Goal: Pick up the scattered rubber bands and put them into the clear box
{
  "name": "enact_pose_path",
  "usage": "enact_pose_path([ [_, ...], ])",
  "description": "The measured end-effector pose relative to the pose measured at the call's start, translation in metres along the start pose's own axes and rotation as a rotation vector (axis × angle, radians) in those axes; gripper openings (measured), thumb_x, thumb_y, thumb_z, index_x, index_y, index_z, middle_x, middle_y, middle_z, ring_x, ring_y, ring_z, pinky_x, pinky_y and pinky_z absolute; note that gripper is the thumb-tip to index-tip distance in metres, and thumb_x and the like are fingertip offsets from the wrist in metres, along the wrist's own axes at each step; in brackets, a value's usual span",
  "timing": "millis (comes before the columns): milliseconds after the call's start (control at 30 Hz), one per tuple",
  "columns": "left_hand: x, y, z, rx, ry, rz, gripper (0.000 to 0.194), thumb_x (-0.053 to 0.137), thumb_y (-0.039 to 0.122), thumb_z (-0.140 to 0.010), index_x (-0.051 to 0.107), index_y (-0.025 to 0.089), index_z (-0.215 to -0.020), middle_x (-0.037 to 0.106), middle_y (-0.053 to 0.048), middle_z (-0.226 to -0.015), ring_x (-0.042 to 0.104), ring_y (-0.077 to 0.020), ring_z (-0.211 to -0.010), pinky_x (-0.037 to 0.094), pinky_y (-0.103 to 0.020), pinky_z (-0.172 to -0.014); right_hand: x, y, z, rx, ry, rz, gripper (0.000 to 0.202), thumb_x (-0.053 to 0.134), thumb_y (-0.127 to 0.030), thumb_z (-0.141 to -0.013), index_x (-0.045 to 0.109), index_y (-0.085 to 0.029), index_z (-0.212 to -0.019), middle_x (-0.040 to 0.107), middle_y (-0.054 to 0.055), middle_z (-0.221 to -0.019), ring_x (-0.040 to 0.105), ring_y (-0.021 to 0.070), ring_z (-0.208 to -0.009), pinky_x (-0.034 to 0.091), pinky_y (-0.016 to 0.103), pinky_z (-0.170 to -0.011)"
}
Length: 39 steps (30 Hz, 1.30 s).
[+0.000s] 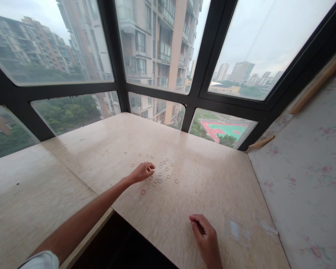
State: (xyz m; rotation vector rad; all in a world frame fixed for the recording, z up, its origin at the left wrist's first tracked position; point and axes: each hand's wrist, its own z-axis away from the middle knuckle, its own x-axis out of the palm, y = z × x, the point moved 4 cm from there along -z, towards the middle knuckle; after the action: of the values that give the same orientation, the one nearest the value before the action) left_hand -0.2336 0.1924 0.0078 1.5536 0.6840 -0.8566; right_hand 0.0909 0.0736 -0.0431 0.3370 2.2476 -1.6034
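Observation:
My left hand reaches over a pale, marble-patterned tabletop, among several thin, small rings. Its fingers are curled, with a small gap between thumb and fingertips. One thin ring shows right by the fingertips; whether they touch it is unclear. To the right lie more loose rings, one of them a thin ring at the edge of the group. A reddish ring lies nearer to me. Lower right, my right hand is closed, thumb and fingertips pressed together; anything between them is too small to name.
A clear plastic bag with a white label lies right of my right hand. Dark window frames border the far side, and a flowered wall the right. A dark opening sits below the front edge.

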Motion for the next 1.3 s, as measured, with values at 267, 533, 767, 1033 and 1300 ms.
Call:
enact_pose_path([
  [267,-0.03,-0.022,0.011,-0.133,0.243,0.106,0.026,0.05,0.037,-0.079,0.064,0.016,-0.083,0.066,-0.003,-0.078,0.059,-0.0155,-0.069,0.044,-0.026,-0.064,-0.002,-0.001,0.0,-0.036,0.033,-0.034,0.017,0.051,-0.025,-0.086,0.066,-0.018,-0.082,0.066,0.007,-0.08,0.065,0.0161,-0.075,0.054,0.021,-0.069],
  [533,-0.019,-0.048,0.047,-0.303,0.146,-0.139,0.021,0.048,0.03,-0.078,0.061,0.015,-0.084,0.064,-0.007,-0.084,0.059,-0.0196,-0.076,0.043,-0.03,-0.069,-0.001,0.01,0.0,-0.037,0.011,-0.051,0.016,0.053,-0.024,-0.084,0.067,-0.018,-0.081,0.066,0.007,-0.078,0.065,0.0167,-0.074,0.054,0.022,-0.067],
  [767,0.02,0.004,0.048,-0.132,0.114,0.115,0.028,0.051,0.03,-0.079,0.058,0.017,-0.103,0.064,-0.005,-0.094,0.058,-0.015,-0.071,0.045,-0.028,-0.069,0.0,0.01,0.004,0.004,0.034,-0.081,0.015,0.053,-0.024,-0.085,0.066,-0.018,-0.082,0.065,0.007,-0.08,0.064,0.0163,-0.076,0.053,0.022,-0.069],
  [1033,0.03,0.02,0.055,-0.184,0.167,-0.064,0.028,0.05,0.023,-0.081,0.058,0.017,-0.107,0.061,-0.006,-0.102,0.055,-0.0132,-0.065,0.044,-0.03,-0.071,-0.004,-0.006,0.001,0.0,0.028,-0.075,0.015,0.051,-0.022,-0.085,0.065,-0.017,-0.081,0.065,0.007,-0.079,0.064,0.0164,-0.075,0.053,0.023,-0.068],
  [1300,0.041,0.031,0.035,-0.188,0.067,-0.197,0.022,0.049,0.028,-0.086,0.065,0.018,-0.096,0.059,-0.007,-0.102,0.06,-0.0192,-0.083,0.043,-0.029,-0.071,-0.004,-0.009,0.001,0.046,0.039,-0.095,0.016,0.051,-0.024,-0.085,0.065,-0.017,-0.082,0.065,0.007,-0.08,0.064,0.0176,-0.077,0.053,0.025,-0.069],
])
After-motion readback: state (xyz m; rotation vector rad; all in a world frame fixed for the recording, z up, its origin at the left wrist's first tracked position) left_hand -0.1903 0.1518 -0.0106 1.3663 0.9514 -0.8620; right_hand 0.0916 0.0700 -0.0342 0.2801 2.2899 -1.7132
